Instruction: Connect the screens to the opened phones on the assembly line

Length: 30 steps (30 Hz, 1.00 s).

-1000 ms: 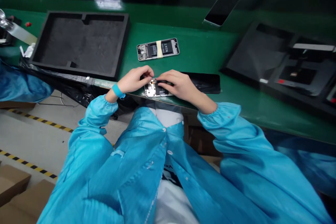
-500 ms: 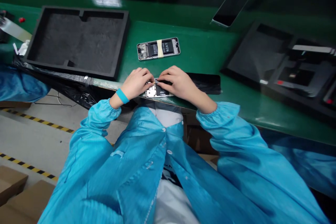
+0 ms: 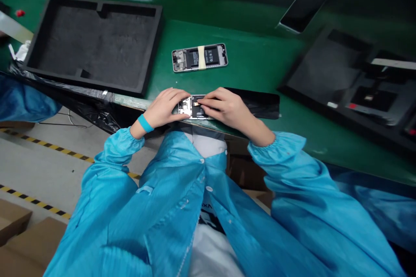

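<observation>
An opened phone (image 3: 185,107) lies near the table's front edge, with its bright board on the left and a dark area on the right. My left hand (image 3: 166,106) grips its left end, thumb on the near side and fingers on the far side. Over the dark area, my right hand (image 3: 224,107) pinches a small gold-coloured flex cable (image 3: 196,104); its fingers cover part of the phone. A glossy black phone screen (image 3: 263,103) lies partly behind my right hand. Farther back rests another opened phone (image 3: 188,60), with a pale strip of tape (image 3: 202,57) across its battery.
At the left stands a black foam tray (image 3: 91,43). Another dark tray (image 3: 308,69) with phone parts is on the right. A phone with a dark screen (image 3: 303,8) lies at the back right. Black plastic sheeting (image 3: 94,114) hangs over the table's left front edge.
My left fingers have moved off the middle to the phone's left end, spreading along its edges. My right hand now pinches the flex cable over the dark area. The view has shifted slightly.
</observation>
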{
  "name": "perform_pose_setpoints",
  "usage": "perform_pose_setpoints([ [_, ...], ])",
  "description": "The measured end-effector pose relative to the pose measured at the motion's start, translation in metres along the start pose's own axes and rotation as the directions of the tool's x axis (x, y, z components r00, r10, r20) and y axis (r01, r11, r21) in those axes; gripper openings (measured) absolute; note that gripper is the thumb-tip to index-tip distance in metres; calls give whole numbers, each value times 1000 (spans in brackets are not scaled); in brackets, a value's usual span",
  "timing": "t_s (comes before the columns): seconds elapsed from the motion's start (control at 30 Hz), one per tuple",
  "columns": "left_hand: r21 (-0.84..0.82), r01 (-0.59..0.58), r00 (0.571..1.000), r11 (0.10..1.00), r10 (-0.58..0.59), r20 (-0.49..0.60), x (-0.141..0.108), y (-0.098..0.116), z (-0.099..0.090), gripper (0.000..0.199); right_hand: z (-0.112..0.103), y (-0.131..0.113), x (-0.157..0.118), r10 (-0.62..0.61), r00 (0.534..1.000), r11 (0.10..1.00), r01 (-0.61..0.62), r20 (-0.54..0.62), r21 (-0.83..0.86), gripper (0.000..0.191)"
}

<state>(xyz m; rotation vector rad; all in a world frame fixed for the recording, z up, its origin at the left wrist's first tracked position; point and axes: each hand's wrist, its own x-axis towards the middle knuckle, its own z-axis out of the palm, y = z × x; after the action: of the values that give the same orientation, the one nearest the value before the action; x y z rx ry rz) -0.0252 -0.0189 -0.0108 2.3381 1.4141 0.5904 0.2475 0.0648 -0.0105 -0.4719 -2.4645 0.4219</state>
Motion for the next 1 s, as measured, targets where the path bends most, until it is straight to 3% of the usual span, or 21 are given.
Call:
perform_pose_setpoints([
  [0.53,77,-81,982,994,93,-162,-10,0,11,64,6,-9,3,29,1000,1000,-30,11,6,29],
  [0.73,145,-115,981,983,135,-141,-11,-2,12,53,4,-8,5,44,999,999,-44,30,17,29],
  [1.0,319,-178,981,931,193,-16,-10,3,4,41,5,-8,4,19,1000,1000,-19,24,-1,31],
])
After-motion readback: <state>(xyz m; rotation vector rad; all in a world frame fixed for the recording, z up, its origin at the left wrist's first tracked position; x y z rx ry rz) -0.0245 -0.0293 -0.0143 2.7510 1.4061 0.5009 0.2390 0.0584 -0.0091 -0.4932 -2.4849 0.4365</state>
